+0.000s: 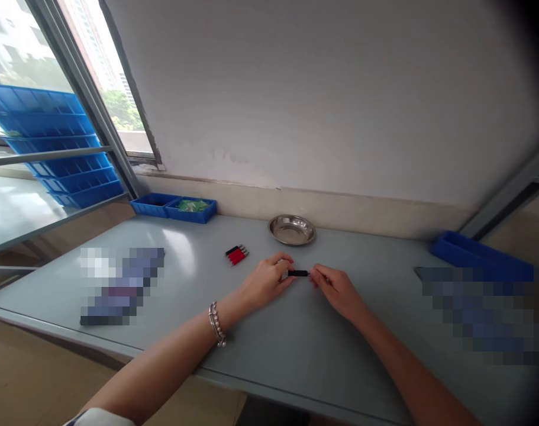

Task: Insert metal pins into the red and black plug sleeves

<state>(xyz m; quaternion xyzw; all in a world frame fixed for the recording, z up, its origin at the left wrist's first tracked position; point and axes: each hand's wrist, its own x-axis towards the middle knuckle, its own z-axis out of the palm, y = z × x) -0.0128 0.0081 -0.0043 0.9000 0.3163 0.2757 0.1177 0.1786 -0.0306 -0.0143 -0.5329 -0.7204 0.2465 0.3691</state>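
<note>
Between my two hands a short black pen-like stick lies level, just above the grey table. The fingers of my left hand pinch its left end. At its right end, a thin tip goes into the closed fingertips of my right hand; whether they hold a separate small part there is hidden. Left of my left hand, several similar red sticks and a black stick lie side by side on the table. A shiny round metal dish stands just beyond my hands.
Two small blue bins stand at the back left, one with green-and-clear plastic inside. Another blue bin is at the back right. Blurred-out flat items lie at the left and right. Blue crates are stacked beside the window.
</note>
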